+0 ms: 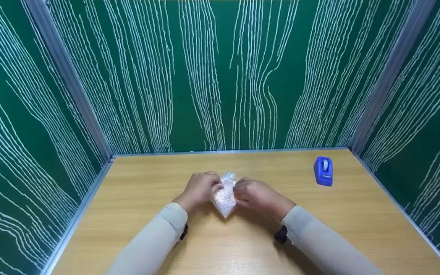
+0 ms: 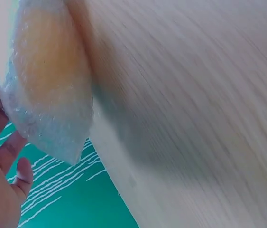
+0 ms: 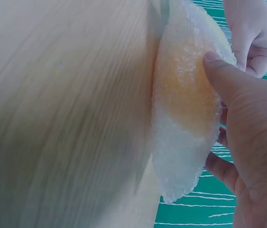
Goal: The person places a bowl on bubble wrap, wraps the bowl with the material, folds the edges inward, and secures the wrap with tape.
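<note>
A bubble wrap bundle stands near the middle of the wooden table, a pointed end toward me. Through the clear wrap an orange-yellow thing shows in the right wrist view; its kind is blurred by the bubbles. My left hand grips the bundle's left side with bent fingers. On the other side my right hand holds it, the thumb pressed on the wrap and the fingers partly hidden behind. In the left wrist view the wrap tapers to a loose corner.
A blue tape dispenser sits at the table's back right. Green panels with white wavy lines enclose the table at the back and both sides, joined by grey posts.
</note>
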A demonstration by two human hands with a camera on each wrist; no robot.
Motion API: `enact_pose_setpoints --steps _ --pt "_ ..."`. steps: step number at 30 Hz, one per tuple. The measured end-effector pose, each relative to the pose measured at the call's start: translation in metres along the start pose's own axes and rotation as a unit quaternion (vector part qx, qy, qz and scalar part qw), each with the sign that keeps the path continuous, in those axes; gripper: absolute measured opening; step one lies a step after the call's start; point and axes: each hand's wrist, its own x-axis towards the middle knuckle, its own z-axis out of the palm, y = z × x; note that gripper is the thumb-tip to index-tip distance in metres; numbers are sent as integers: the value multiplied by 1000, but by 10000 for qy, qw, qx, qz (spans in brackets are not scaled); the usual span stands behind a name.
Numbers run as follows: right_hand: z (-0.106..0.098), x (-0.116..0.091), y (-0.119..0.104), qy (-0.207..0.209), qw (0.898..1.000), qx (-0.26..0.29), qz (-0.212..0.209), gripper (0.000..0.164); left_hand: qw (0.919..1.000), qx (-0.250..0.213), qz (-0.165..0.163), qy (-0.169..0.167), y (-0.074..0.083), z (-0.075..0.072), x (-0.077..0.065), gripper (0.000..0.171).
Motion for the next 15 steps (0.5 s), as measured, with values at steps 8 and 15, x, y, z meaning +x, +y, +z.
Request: enact_pose_setpoints --steps 8,15 --pt "-2 0 -2 115 9998 141 89 10 9984 -107 -549 -125 7 6 6 24" --pt "2 -4 1 524 9973 -150 -496 4 9987 157 -488 29 9 15 6 21"
